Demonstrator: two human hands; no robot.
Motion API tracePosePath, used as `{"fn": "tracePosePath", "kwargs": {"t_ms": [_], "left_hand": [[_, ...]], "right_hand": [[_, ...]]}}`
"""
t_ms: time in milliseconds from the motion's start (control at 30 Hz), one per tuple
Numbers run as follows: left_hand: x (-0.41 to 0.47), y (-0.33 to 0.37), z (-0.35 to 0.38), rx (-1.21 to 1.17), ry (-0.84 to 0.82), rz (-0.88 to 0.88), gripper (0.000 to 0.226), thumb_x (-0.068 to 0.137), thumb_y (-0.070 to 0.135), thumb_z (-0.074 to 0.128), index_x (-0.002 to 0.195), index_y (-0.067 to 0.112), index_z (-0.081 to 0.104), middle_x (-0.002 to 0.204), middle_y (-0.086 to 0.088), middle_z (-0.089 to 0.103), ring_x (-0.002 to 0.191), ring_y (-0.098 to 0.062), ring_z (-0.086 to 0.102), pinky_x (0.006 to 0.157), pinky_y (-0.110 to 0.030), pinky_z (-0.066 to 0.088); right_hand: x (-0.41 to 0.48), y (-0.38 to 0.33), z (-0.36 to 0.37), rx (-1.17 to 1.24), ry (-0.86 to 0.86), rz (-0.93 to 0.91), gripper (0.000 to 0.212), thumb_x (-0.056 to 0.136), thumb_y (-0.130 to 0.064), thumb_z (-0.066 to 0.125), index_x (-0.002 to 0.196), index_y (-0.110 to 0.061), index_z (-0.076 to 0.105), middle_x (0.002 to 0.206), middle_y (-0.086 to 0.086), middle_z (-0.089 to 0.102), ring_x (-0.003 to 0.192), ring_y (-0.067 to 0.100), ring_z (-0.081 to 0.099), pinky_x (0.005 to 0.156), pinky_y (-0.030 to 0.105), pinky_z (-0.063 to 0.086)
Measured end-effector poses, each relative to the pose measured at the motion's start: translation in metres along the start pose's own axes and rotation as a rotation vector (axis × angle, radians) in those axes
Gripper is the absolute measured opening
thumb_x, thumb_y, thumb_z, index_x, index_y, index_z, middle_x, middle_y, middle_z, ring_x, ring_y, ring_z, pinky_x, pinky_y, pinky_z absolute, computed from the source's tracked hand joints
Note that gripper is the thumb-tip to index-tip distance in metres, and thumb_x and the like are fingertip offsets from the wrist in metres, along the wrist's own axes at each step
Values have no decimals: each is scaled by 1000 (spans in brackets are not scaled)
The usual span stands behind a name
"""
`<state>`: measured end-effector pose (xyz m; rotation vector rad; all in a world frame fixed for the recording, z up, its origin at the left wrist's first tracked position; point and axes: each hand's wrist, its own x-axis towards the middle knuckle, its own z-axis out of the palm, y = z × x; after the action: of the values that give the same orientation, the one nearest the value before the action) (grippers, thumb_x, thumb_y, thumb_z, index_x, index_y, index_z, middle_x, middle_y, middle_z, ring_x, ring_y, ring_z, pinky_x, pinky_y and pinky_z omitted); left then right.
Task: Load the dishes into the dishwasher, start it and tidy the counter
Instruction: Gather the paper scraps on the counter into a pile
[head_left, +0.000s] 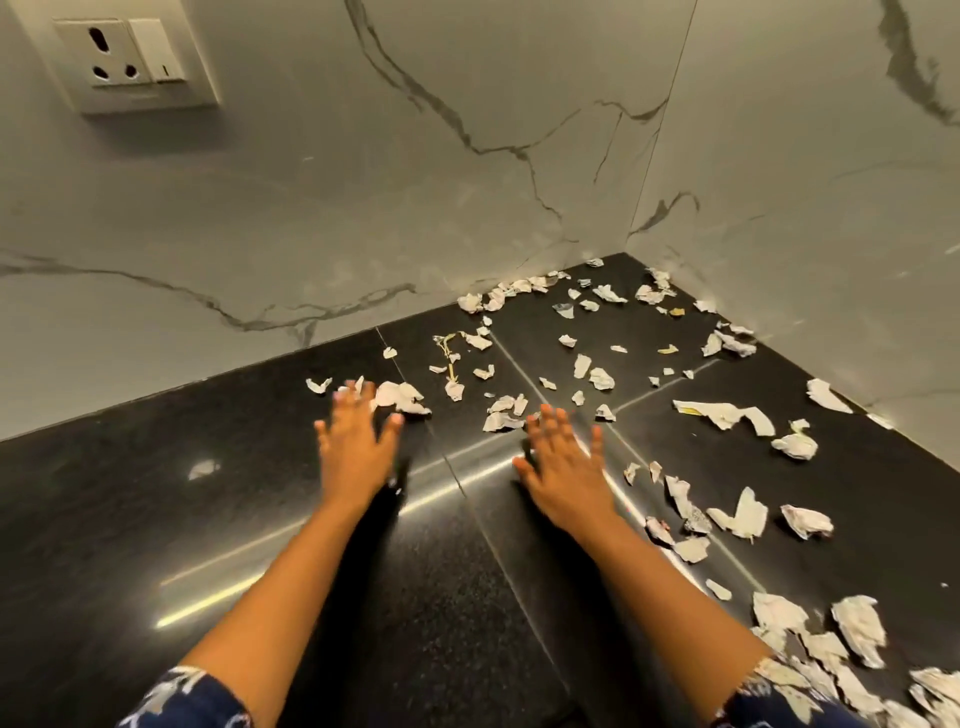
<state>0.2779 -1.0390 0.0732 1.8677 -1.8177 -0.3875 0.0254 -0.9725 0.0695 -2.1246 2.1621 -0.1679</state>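
A glossy black stone counter (156, 519) fills the lower view. Several torn and crumpled scraps of white paper (597, 374) lie scattered over its right half, into the corner and along the right wall. My left hand (356, 447) reaches forward with fingers spread and straight, its fingertips at a larger paper scrap (400, 397). My right hand (563, 467) is likewise flat and spread over the counter, its fingertips close to a crumpled scrap (501, 421). Neither hand holds anything. No dishes or dishwasher are in view.
White marble-veined walls (363, 208) close the counter at the back and right, meeting in a corner (626, 249). A wall socket with switch (132, 57) sits at the upper left. More paper pieces (857, 629) pile at the lower right edge.
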Motion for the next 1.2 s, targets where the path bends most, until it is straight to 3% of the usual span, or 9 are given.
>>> {"fn": "tracePosePath", "kwargs": {"t_ms": [100,167,400,533,667,767,1067,1133,1200], "left_hand": [[40,-45,-21,48,10,-262,64,98,46,37,151,17,18,159,-13,6,146,-32,3,116,-53,4],[63,-54,-17,82,-100,-272,64,98,50,31,152,17,17,159,-14,7,146,-31,4,117,-51,4],[85,24,44,169,-284,133,57,101,47,18,152,22,12,159,1,9,147,-15,5,118,-42,3],[82,68,73,-50,-431,342,57,99,50,21,151,27,15,159,7,9,146,-11,4,117,-40,-2],[125,59,77,-148,-142,91,58,99,47,30,150,19,24,159,-6,11,146,-23,8,116,-48,5],[153,66,86,98,-136,-41,65,98,54,22,150,15,22,158,-12,14,146,-28,10,118,-49,8],[81,160,130,227,-591,633,72,88,68,12,150,31,14,159,7,5,146,-12,-1,117,-42,-1],[77,155,115,-42,-714,621,76,81,72,11,147,35,23,157,13,9,144,-6,-1,117,-41,-6],[87,137,97,-180,-515,522,69,83,68,23,142,35,35,155,9,20,144,-10,7,114,-42,-1]], "right_hand": [[37,-30,4,-55,-32,-230,83,75,-61,-9,150,-30,9,159,-5,-1,145,13,-8,105,45,-24],[57,-29,6,-43,-62,-182,74,84,-63,-1,150,-31,10,159,-6,2,146,13,-6,107,47,-21],[61,42,8,11,-18,273,66,94,-59,15,151,-26,3,159,-2,-2,146,18,-9,110,56,-12],[63,92,-10,159,32,327,61,96,-55,22,150,-26,14,159,-4,0,146,15,-7,110,56,-12],[78,177,-40,309,285,491,52,97,-47,34,144,-24,34,156,0,19,146,17,8,112,58,-5],[84,237,-44,235,108,641,60,96,-52,29,147,-21,26,158,2,13,146,21,6,112,62,1],[55,241,-33,85,-162,325,58,99,-48,27,150,-30,6,158,-11,-1,145,10,-2,114,51,-1],[43,245,-42,226,-211,228,54,99,-43,32,149,-29,18,157,-12,8,145,10,5,114,52,-2],[38,260,-55,400,-87,215,44,98,-35,40,141,-25,39,151,-8,30,141,13,25,115,53,4]]}}
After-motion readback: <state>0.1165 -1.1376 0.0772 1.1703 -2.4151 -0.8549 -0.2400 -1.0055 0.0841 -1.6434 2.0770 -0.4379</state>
